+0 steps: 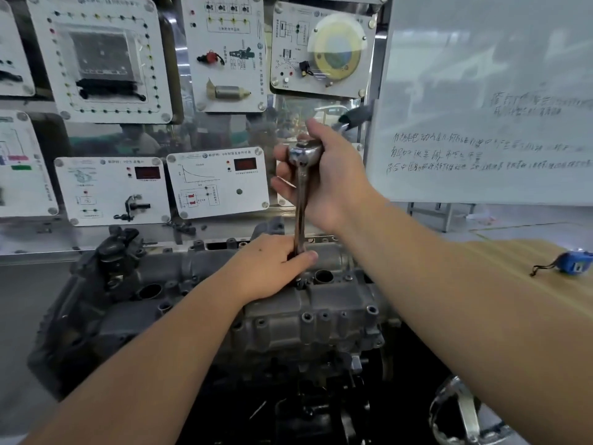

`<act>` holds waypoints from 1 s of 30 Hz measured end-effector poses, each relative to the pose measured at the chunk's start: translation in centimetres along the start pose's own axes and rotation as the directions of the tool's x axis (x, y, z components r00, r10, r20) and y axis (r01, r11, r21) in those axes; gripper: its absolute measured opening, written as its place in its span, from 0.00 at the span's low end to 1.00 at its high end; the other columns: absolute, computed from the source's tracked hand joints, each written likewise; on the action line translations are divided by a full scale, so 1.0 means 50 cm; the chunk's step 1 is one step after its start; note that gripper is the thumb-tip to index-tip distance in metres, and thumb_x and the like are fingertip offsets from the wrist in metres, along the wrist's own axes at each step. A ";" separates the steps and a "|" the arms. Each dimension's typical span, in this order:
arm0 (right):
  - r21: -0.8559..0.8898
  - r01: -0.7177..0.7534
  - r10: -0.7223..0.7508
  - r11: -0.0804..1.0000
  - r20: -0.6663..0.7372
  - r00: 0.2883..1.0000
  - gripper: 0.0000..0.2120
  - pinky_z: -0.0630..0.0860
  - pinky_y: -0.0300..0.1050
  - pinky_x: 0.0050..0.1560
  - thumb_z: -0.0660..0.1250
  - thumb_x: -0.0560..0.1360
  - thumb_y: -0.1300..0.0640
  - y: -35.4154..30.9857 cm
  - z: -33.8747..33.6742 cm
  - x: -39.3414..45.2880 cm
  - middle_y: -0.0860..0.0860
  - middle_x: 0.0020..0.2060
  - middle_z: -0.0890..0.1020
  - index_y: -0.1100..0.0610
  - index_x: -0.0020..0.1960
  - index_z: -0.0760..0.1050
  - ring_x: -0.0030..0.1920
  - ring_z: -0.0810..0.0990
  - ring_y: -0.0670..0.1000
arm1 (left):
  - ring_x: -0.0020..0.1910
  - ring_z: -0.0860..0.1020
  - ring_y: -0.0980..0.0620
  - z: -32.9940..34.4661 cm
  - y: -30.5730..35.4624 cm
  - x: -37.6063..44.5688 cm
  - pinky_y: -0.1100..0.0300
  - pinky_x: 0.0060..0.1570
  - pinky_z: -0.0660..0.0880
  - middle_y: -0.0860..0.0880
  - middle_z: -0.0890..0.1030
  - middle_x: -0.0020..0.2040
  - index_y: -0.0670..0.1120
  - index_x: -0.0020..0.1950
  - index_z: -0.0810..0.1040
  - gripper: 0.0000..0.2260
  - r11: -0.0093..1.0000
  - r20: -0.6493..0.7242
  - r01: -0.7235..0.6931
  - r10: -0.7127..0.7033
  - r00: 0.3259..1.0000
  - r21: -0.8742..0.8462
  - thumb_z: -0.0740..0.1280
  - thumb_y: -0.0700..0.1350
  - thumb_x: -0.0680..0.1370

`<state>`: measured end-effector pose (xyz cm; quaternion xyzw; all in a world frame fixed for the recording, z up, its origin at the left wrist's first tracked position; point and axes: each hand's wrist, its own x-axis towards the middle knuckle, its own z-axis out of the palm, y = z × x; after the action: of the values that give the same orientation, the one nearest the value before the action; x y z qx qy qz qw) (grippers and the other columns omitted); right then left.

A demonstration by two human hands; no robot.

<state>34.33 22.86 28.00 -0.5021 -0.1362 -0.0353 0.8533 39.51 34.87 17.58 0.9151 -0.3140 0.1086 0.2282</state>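
Observation:
A grey metal engine head (288,319) lies in front of me, with bolt holes and round openings on its top. A chrome ratchet wrench (301,203) stands upright on it via a long extension bar. My right hand (324,175) grips the ratchet's head at the top, its black handle sticking out to the right behind the hand. My left hand (272,264) holds the lower end of the extension bar, just above the engine head, with thumb and fingers curled round it.
A wall of white training panels (221,181) with gauges and sockets stands behind the engine. A whiteboard (487,101) with handwriting is at the right. A blue tape measure (574,263) lies on a wooden surface (513,271) at the right. A chrome wheel (465,412) is at the bottom right.

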 end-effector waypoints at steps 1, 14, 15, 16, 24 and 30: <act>-0.077 -0.043 0.042 0.996 -0.022 0.999 0.15 0.80 0.43 0.35 0.61 0.84 0.49 -0.015 -0.003 0.008 0.52 0.32 0.84 0.59 0.47 0.76 0.28 0.79 0.48 | 0.42 0.80 0.57 0.000 -0.001 0.001 0.55 0.45 0.75 0.53 0.83 0.43 0.50 0.47 0.79 0.19 1.000 0.002 0.003 -0.003 1.000 0.011 0.58 0.62 0.83; -0.869 0.350 -0.032 -0.350 0.385 0.922 0.03 0.81 0.46 0.43 0.68 0.79 0.58 -0.121 0.013 0.053 0.45 0.35 0.83 0.51 0.51 0.80 0.37 0.83 0.45 | 0.34 0.74 0.65 -0.003 -0.002 0.000 0.61 0.33 0.62 0.57 0.75 0.36 0.58 0.38 0.67 0.14 0.996 -0.041 -0.069 0.071 0.997 0.058 0.61 0.58 0.83; -0.797 0.435 -0.109 -0.419 0.520 0.847 0.03 0.77 0.45 0.42 0.67 0.80 0.55 -0.102 0.004 0.051 0.42 0.34 0.78 0.51 0.48 0.78 0.37 0.79 0.45 | 0.35 0.74 0.65 -0.003 -0.004 0.000 0.61 0.33 0.62 0.57 0.75 0.37 0.57 0.38 0.67 0.15 0.997 -0.055 -0.060 0.062 0.997 0.041 0.61 0.58 0.84; -0.743 0.521 -0.190 -0.420 0.634 0.750 0.07 0.73 0.44 0.40 0.65 0.82 0.54 -0.082 -0.007 0.047 0.40 0.32 0.74 0.51 0.45 0.75 0.36 0.76 0.46 | 0.35 0.75 0.64 -0.002 -0.005 0.001 0.61 0.34 0.63 0.56 0.76 0.38 0.56 0.39 0.68 0.14 0.998 -0.061 -0.054 0.054 0.997 0.016 0.62 0.57 0.83; -0.258 0.394 -0.407 0.882 0.003 0.914 0.24 0.80 0.41 0.43 0.53 0.84 0.39 0.041 -0.023 0.034 0.51 0.44 0.86 0.54 0.49 0.80 0.39 0.84 0.47 | 0.41 0.82 0.58 -0.005 -0.008 0.001 0.54 0.46 0.78 0.54 0.84 0.43 0.52 0.50 0.79 0.10 0.987 -0.045 0.013 -0.021 0.999 -0.162 0.65 0.57 0.82; -0.049 -0.108 0.107 0.993 -0.022 0.994 0.18 0.81 0.42 0.36 0.65 0.82 0.48 -0.022 -0.023 0.028 0.51 0.31 0.83 0.58 0.39 0.80 0.25 0.77 0.46 | 0.41 0.80 0.60 -0.003 -0.003 -0.001 0.57 0.45 0.76 0.55 0.83 0.43 0.55 0.47 0.79 0.13 0.998 0.001 0.010 -0.010 1.000 -0.064 0.62 0.62 0.81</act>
<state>35.71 21.42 28.77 -0.5296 -0.1000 0.0024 0.8423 39.57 35.06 17.68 0.9090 -0.3127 0.0971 0.2577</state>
